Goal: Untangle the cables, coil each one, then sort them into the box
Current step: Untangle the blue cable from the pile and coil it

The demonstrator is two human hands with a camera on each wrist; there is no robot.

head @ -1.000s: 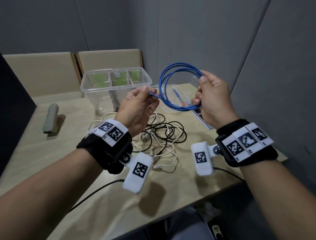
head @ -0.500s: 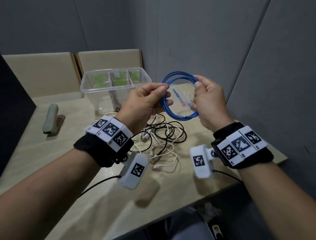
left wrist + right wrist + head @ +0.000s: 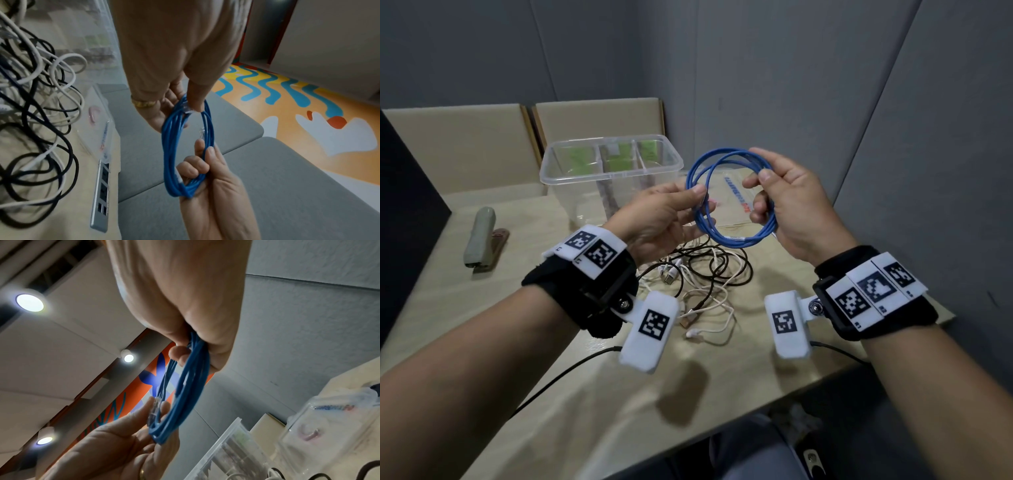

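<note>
I held the blue cable [image 3: 726, 198] as a coil in the air above the table [image 3: 571, 387], between both hands. My left hand [image 3: 657, 219] pinched the coil's near-left side with thumb and fingertips, over the clear plug [image 3: 188, 110] at the cable's end. My right hand [image 3: 791, 205] had its fingers curled round the coil's right side, the strands bunched in the palm. The box [image 3: 611, 171], clear and split into three compartments, stood on the table behind my left hand, well apart from the coil. Under my hands lay the tangle [image 3: 702, 274] of black and white cables, loose on the table. A clear bag [image 3: 736, 202] with printed lettering lay behind the coil, partly hidden by it. A stapler [image 3: 481, 240] sat far off to the left. A power strip [image 3: 100, 194] ran along the table's edge beside the tangle.
</note>
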